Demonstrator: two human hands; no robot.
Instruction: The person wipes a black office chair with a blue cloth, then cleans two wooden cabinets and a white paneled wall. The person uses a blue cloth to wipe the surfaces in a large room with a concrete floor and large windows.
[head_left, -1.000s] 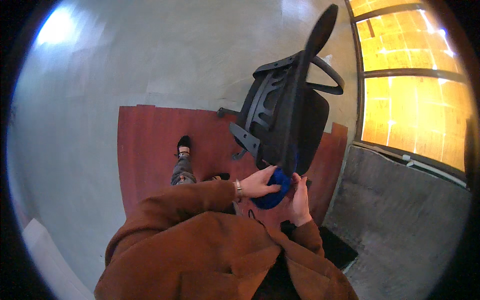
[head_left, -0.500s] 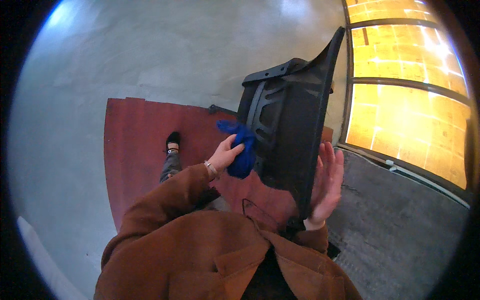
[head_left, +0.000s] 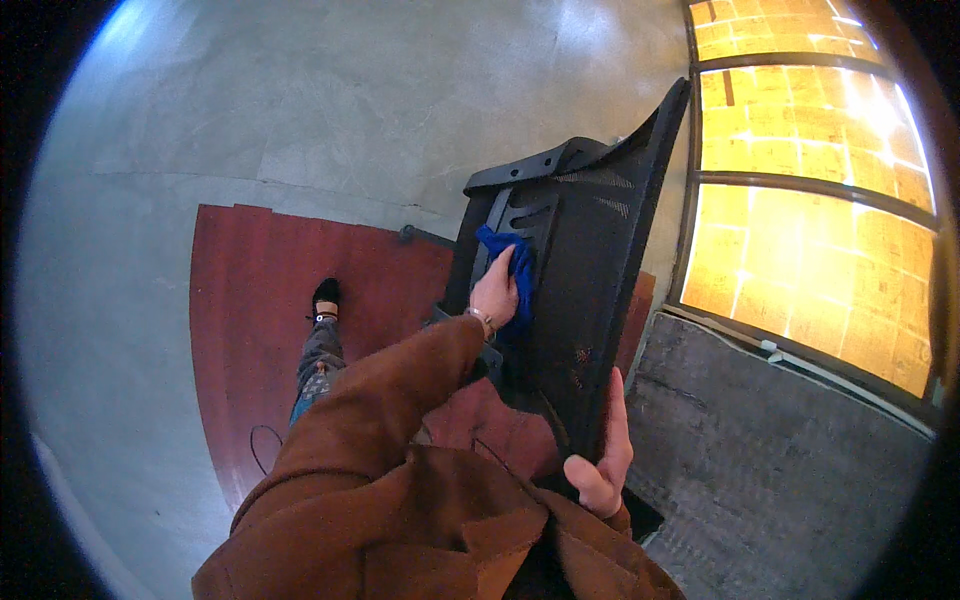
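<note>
A large black panel with a mesh-like face, slotted ribs and a curved rim, like an office chair's backrest (head_left: 590,270), stands tilted in front of me. My left hand (head_left: 497,290) is closed on a blue cloth (head_left: 524,275) and presses it against the slotted ribs. Part of the cloth is hidden under the fingers. At the backrest's near right corner, my right hand (head_left: 605,460) grips the edge, thumb on the inner side and fingers along the outer side.
A dark red mat (head_left: 260,300) lies under my foot (head_left: 326,295) and the backrest. Grey floor (head_left: 300,100) spreads beyond it. A dark grey mat (head_left: 740,460) is at the right, beside a yellow-lit window (head_left: 810,260). A thin black cable loop (head_left: 262,445) lies at the left.
My left hand has moved the blue cloth right, onto the backrest's ribs. My right hand, outstretched beside the edge before, now grips it lower down. The backrest's top has shifted slightly down and left.
</note>
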